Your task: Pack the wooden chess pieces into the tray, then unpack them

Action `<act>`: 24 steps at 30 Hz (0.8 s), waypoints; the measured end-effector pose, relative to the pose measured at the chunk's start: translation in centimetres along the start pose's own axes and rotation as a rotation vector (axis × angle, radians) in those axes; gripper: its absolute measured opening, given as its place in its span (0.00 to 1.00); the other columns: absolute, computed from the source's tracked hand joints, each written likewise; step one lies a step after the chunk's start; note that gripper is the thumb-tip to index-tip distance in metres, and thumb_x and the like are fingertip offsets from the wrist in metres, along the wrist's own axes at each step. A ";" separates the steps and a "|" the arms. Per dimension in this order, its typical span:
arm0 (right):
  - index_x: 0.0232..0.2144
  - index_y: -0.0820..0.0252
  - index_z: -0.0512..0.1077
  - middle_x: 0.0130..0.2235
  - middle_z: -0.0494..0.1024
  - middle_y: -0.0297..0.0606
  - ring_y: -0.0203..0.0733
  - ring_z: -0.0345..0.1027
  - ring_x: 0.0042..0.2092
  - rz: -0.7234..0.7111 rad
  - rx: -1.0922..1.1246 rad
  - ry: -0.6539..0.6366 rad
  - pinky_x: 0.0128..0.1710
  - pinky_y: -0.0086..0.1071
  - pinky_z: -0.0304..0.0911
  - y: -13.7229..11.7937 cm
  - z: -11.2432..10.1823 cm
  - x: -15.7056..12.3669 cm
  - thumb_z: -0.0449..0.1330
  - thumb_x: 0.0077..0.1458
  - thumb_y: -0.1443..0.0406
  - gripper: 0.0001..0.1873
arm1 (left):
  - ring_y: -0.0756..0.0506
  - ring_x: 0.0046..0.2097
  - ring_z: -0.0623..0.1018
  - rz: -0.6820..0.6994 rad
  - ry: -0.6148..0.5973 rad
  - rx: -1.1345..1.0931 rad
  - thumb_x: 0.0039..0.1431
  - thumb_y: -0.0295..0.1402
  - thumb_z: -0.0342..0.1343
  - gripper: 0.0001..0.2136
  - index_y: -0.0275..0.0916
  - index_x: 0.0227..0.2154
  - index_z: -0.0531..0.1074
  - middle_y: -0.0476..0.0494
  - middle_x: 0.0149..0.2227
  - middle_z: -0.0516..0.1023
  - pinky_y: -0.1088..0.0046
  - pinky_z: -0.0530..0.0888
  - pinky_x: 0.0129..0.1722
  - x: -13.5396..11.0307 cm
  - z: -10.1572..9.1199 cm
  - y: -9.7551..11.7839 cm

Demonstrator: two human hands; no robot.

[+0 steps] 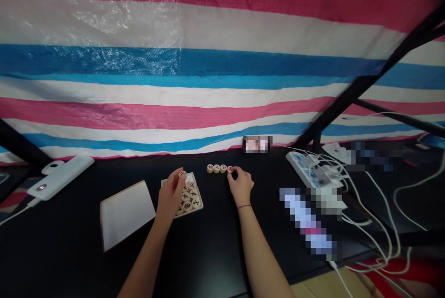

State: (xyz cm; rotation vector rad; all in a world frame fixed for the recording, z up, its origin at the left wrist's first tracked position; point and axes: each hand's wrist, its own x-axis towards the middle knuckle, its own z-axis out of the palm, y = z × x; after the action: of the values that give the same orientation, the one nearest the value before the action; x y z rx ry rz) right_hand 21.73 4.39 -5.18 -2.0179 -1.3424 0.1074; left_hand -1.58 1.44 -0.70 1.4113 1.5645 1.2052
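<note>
My left hand (171, 191) is closed on a round xiangqi piece (182, 174) with a red character, held over a white box (199, 194). Inside the box lie several more round pieces (187, 206), some marked in black and some in red; my hand and wrist hide part of them. To the right, a short row of red-marked pieces (217, 168) sits on the black table. At the row's right end, my right hand (240, 182) pinches another xiangqi piece (230, 169) between thumb and finger, close beside its neighbour.
Left of the box lies a white open lid (128, 214). A white power bank (60, 178) with a cable rests at the far left. A power strip (304, 168) and tangled white cables are on the right. Striped sheeting (194, 66) hangs behind the black table (208, 261).
</note>
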 end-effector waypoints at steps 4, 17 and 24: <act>0.36 0.56 0.76 0.39 0.79 0.40 0.49 0.64 0.44 -0.007 0.006 -0.018 0.40 0.36 0.55 -0.1 0.0 0.2 0.58 0.54 0.62 0.09 | 0.44 0.38 0.80 0.004 -0.033 -0.036 0.55 0.46 0.55 0.23 0.39 0.51 0.71 0.45 0.35 0.81 0.69 0.75 0.39 0.0 0.3 -0.3; 0.36 0.58 0.73 0.33 0.76 0.36 0.38 0.69 0.33 -0.528 0.664 -0.172 0.36 0.32 0.67 -7.5 -1.5 -5.8 0.61 0.51 0.64 0.08 | 0.44 0.45 0.77 0.532 -0.147 0.366 0.61 0.30 0.51 0.16 0.43 0.51 0.70 0.43 0.43 0.78 0.66 0.73 0.48 -1.1 1.3 -1.0; 0.38 0.59 0.73 0.36 0.78 0.38 0.39 0.71 0.36 -0.411 0.612 -0.091 0.40 0.32 0.68 -5.5 -0.8 -3.9 0.58 0.54 0.62 0.10 | 0.42 0.46 0.76 0.598 -0.133 0.471 0.62 0.34 0.51 0.18 0.44 0.55 0.66 0.42 0.44 0.79 0.61 0.71 0.50 -1.2 1.7 -1.0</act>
State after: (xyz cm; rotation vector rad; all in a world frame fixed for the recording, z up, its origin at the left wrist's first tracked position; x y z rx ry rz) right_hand 15.99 1.90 -2.51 -1.2227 -1.5248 0.3747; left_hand -0.20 0.63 -2.29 2.3359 1.4312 1.0594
